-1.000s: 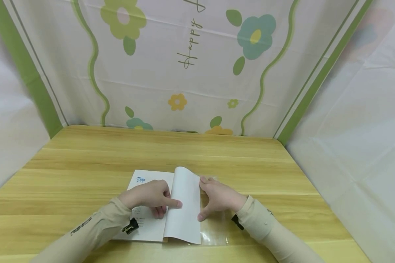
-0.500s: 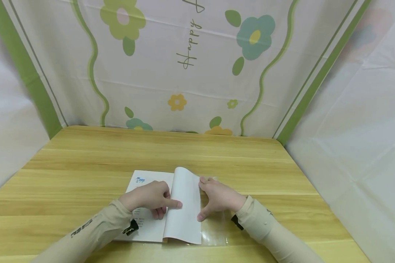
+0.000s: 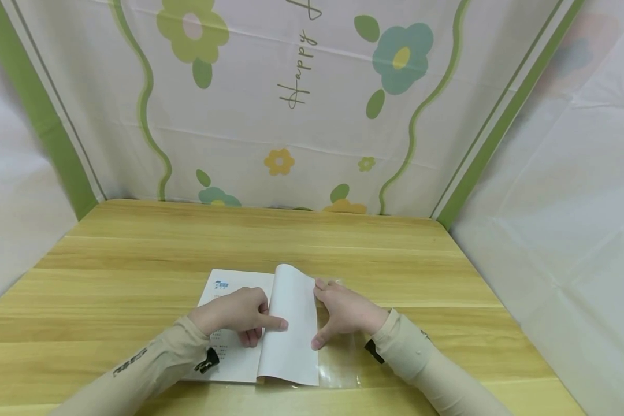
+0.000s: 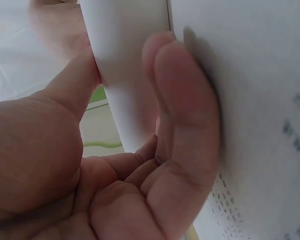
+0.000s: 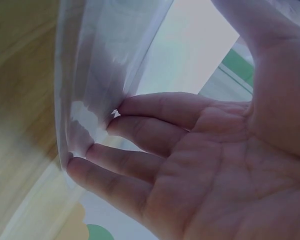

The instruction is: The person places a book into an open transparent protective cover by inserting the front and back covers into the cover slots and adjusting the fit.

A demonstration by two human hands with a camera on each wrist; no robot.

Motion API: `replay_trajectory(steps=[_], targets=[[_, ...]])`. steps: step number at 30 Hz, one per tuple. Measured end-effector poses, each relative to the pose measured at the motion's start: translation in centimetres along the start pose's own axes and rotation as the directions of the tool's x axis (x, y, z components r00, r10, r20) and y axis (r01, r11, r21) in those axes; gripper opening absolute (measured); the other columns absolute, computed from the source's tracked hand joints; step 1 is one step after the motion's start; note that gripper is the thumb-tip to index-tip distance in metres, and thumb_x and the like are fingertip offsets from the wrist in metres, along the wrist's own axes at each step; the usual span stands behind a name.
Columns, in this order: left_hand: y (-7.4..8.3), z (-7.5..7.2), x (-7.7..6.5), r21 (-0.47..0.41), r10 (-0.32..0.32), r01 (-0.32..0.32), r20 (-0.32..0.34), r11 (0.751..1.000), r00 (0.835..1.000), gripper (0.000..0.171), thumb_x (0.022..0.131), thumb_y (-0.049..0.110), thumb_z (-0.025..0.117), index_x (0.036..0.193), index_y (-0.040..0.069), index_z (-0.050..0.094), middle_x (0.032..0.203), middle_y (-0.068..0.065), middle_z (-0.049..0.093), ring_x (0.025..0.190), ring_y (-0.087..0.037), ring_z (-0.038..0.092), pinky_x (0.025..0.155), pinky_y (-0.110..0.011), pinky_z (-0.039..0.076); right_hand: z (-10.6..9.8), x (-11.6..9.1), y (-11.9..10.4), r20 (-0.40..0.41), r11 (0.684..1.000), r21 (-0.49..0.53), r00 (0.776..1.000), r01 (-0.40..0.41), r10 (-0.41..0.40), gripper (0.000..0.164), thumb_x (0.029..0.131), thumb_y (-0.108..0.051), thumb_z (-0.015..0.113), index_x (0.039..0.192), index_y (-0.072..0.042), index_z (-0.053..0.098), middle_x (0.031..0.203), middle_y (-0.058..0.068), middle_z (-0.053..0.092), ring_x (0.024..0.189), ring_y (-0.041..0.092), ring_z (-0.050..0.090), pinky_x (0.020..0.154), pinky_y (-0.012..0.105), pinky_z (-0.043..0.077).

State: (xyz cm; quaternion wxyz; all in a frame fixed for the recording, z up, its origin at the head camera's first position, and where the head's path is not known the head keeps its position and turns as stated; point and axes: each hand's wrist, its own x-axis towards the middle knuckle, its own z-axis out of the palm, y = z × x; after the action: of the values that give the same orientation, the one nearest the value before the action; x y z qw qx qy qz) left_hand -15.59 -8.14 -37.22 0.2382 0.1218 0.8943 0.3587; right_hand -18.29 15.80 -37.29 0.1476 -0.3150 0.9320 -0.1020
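A book (image 3: 234, 372) lies on the table, its printed page showing on the left and its white cover (image 3: 291, 352) bent up towards the right. My left hand (image 3: 234, 309) grips this cover, thumb on its outer face and fingers tucked between it and the page; the left wrist view has these curled fingers (image 4: 182, 100) close against the page. A clear plastic sleeve (image 3: 338, 370) sticks out under the cover on the right. My right hand (image 3: 348, 312) touches the cover's right edge. In the right wrist view, its extended fingers (image 5: 150, 130) press their tips against the plastic.
The wooden table (image 3: 135, 248) spreads around the book. A white cloth with flowers (image 3: 403, 58) hangs behind it, and pale sheets (image 3: 567, 231) rise at both sides. Beige sleeves (image 3: 151, 358) with black straps cover both forearms.
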Motion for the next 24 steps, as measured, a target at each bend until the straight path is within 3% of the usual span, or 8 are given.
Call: replay_trajectory(steps=[10, 18, 24], targets=[[0.0, 0.2, -0.2, 0.02, 0.017, -0.017, -0.027, 1.0, 0.999, 0.046, 0.084, 0.043, 0.077, 0.07, 0.003, 0.057, 0.056, -0.007, 0.063, 0.045, -0.018, 0.062, 0.048, -0.03, 0.054, 0.0, 0.2, -0.1, -0.016, 1.0, -0.023, 1.0, 0.019, -0.02, 0.111, 0.059, -0.05, 0.092, 0.138, 0.012, 0.046, 0.15, 0.028, 0.033, 0.134, 0.043, 0.038, 0.108, 0.046, 0.036], [-0.4, -0.8, -0.4, -0.012, 0.052, -0.051, 0.148, 0.999, 0.988, 0.041, 0.083, 0.038, 0.08, 0.084, 0.005, 0.056, 0.069, -0.009, 0.065, 0.058, -0.02, 0.065, 0.057, -0.032, 0.057, 0.2, 0.1, 0.1, -0.005, 1.0, -0.009, 1.0, 0.012, -0.012, 0.112, 0.059, -0.052, 0.091, 0.139, 0.011, 0.045, 0.151, 0.027, 0.034, 0.133, 0.042, 0.039, 0.108, 0.046, 0.036], [-0.1, -0.6, -0.5, -0.01, 0.041, -0.04, 0.129, 0.999, 0.991, 0.04, 0.082, 0.037, 0.081, 0.082, 0.005, 0.057, 0.069, -0.01, 0.064, 0.057, -0.02, 0.064, 0.056, -0.032, 0.056, 0.2, 0.0, 0.2, -0.022, 1.0, -0.009, 0.999, 0.023, -0.023, 0.109, 0.059, -0.051, 0.091, 0.137, 0.011, 0.047, 0.15, 0.027, 0.034, 0.132, 0.04, 0.04, 0.107, 0.045, 0.038]])
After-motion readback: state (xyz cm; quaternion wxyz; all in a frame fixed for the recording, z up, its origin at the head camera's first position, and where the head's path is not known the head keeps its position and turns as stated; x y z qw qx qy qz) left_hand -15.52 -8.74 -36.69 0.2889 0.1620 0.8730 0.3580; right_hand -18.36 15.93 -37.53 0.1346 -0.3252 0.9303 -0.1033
